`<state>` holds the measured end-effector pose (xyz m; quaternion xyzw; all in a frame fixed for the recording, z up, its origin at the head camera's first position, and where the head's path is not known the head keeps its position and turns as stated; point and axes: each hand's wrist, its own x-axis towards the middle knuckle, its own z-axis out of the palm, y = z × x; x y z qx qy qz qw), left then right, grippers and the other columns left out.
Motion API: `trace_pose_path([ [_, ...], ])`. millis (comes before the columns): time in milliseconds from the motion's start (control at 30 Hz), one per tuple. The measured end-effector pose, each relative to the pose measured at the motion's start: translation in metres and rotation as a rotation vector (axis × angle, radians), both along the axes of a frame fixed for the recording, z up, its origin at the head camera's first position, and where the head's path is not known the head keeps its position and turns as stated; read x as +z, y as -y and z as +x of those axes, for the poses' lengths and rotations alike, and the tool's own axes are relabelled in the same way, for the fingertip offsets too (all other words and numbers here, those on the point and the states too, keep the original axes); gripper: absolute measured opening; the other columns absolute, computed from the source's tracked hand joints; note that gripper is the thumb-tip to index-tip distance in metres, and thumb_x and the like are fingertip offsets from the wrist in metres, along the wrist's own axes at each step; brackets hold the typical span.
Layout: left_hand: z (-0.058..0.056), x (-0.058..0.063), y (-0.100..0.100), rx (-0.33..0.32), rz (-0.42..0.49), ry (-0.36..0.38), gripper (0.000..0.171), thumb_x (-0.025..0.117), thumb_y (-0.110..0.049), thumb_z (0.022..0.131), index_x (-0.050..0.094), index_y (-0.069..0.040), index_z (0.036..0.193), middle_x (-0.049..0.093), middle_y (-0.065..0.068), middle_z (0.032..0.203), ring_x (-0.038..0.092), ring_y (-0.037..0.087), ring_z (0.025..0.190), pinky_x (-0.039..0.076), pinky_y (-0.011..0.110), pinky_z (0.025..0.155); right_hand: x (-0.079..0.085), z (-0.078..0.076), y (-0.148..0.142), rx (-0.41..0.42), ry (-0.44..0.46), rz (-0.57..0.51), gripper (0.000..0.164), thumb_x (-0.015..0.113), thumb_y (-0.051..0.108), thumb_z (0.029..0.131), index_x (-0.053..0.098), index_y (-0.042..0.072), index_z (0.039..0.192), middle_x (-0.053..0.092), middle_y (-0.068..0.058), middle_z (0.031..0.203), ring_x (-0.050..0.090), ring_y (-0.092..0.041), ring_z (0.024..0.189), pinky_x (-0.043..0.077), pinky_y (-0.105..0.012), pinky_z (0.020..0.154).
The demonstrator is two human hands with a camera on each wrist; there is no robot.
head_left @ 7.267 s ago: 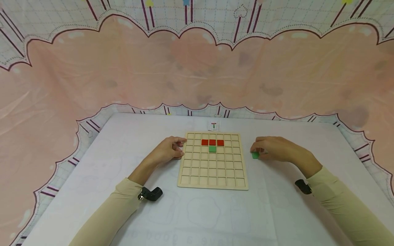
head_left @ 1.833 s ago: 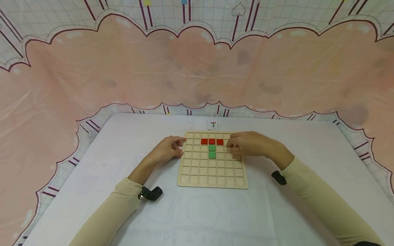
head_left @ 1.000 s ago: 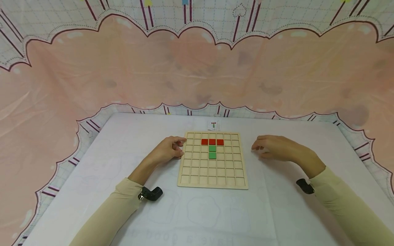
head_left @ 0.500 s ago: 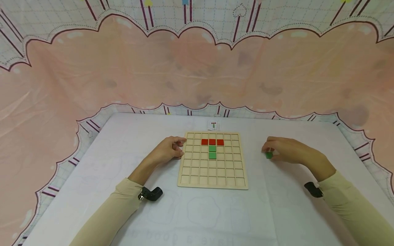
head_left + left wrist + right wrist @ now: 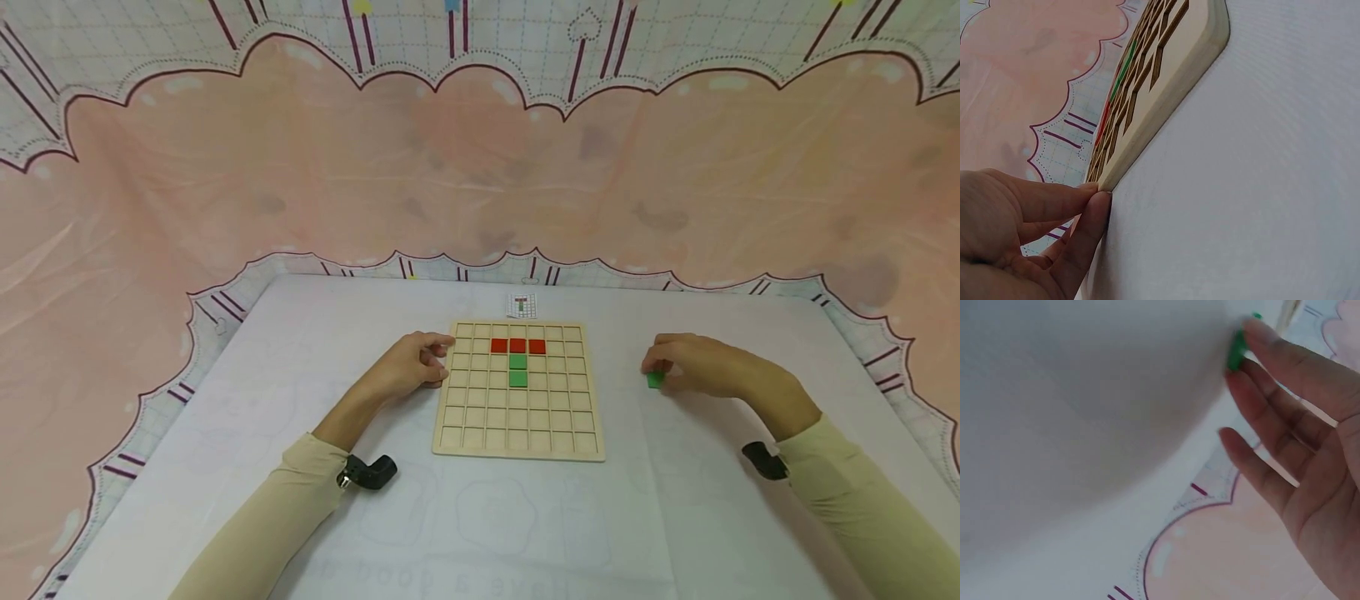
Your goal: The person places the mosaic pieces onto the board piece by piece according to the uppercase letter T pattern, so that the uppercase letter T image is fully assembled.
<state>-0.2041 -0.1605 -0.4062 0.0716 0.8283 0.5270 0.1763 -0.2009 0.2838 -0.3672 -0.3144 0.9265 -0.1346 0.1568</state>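
Observation:
A square wooden grid board [image 5: 517, 417] lies mid-table. Three red tiles [image 5: 517, 346] form a row near its far side, and two green tiles [image 5: 517, 370] run down from the middle red one. My left hand [image 5: 405, 367] holds the board's left edge; in the left wrist view the thumb and a finger of the left hand [image 5: 1041, 219] meet at that edge. Well right of the board, my right hand [image 5: 697, 365] pinches a green tile [image 5: 656, 380]. The right wrist view shows that green tile [image 5: 1235, 350] between thumb and fingertips, partly covered by the thumb.
Beyond the board's far edge lies a small printed card [image 5: 521, 306] with a red and green grid pattern. A white cloth [image 5: 480, 517] covers the table. A patterned curtain [image 5: 487, 175] stands behind it.
A second green tile has come onto the board below the first. My right hand went from the board back to the right and took up another green tile. The left hand stayed put.

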Motion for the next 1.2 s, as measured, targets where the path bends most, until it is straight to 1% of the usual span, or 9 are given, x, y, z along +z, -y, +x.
trace_pose_path([
  [100,0.0,0.001,0.0,0.002,0.0,0.003,0.057,0.066,0.013,0.09,0.051,0.005,0.144,0.047,0.019,0.121,0.054,0.018,0.091,0.063,0.026,0.077,0.001,-0.002,-0.002,-0.022,0.032,0.007,0.026,0.082,0.002,0.082,0.074,0.012,0.106,0.064,0.005,0.1,0.062,-0.016,0.097,0.06,-0.041,0.09],
  [200,0.0,0.001,0.0,0.004,-0.006,0.002,0.056,0.066,0.012,0.09,0.052,0.004,0.144,0.048,0.019,0.122,0.054,0.019,0.091,0.063,0.026,0.077,-0.001,-0.004,-0.002,-0.025,0.037,0.008,0.026,0.082,0.001,0.082,0.074,0.013,0.104,0.063,0.007,0.098,0.062,-0.015,0.096,0.06,-0.04,0.089],
  [433,0.0,-0.001,0.0,0.003,-0.008,-0.004,0.056,0.066,0.013,0.09,0.052,0.005,0.143,0.048,0.019,0.121,0.054,0.019,0.091,0.063,0.026,0.077,-0.004,-0.006,0.001,-0.012,-0.001,-0.007,0.02,0.082,0.005,0.083,0.074,0.012,0.1,0.065,0.007,0.094,0.06,-0.013,0.089,0.059,-0.035,0.082],
  [567,0.0,-0.002,0.001,0.002,-0.005,0.0,0.056,0.066,0.013,0.09,0.052,0.005,0.143,0.047,0.019,0.121,0.054,0.019,0.092,0.063,0.026,0.077,-0.004,-0.006,0.002,-0.032,-0.018,0.006,0.019,0.083,0.01,0.083,0.074,0.014,0.099,0.064,0.007,0.092,0.059,-0.012,0.087,0.058,-0.032,0.079],
  [700,0.0,-0.001,0.001,-0.002,-0.004,-0.005,0.056,0.066,0.012,0.09,0.052,0.004,0.144,0.048,0.019,0.121,0.054,0.019,0.093,0.063,0.027,0.078,-0.004,-0.004,0.003,-0.056,-0.028,0.028,0.017,0.083,0.012,0.084,0.074,0.016,0.098,0.064,0.008,0.092,0.059,-0.012,0.087,0.057,-0.034,0.08],
  [800,0.0,-0.001,0.001,-0.002,-0.002,-0.008,0.055,0.066,0.012,0.091,0.052,0.004,0.144,0.048,0.019,0.122,0.054,0.02,0.093,0.063,0.027,0.078,-0.004,-0.003,0.004,-0.071,-0.031,0.044,0.016,0.082,0.016,0.085,0.073,0.016,0.098,0.063,0.009,0.091,0.058,-0.012,0.085,0.055,-0.034,0.078],
  [1033,0.0,-0.002,0.001,-0.008,-0.014,-0.011,0.055,0.066,0.011,0.091,0.051,0.004,0.144,0.048,0.02,0.122,0.054,0.019,0.093,0.063,0.027,0.078,-0.005,-0.001,0.006,-0.073,-0.071,0.07,0.02,0.082,0.025,0.083,0.07,0.016,0.096,0.058,0.008,0.084,0.052,-0.01,0.078,0.046,-0.027,0.068],
  [1200,0.0,0.0,0.001,-0.005,-0.019,-0.01,0.055,0.067,0.011,0.091,0.052,0.004,0.144,0.048,0.02,0.123,0.054,0.02,0.093,0.063,0.027,0.078,-0.003,-0.004,0.01,-0.07,-0.068,0.042,0.02,0.082,0.024,0.082,0.071,0.017,0.097,0.062,0.01,0.082,0.055,-0.008,0.076,0.05,-0.026,0.067],
])
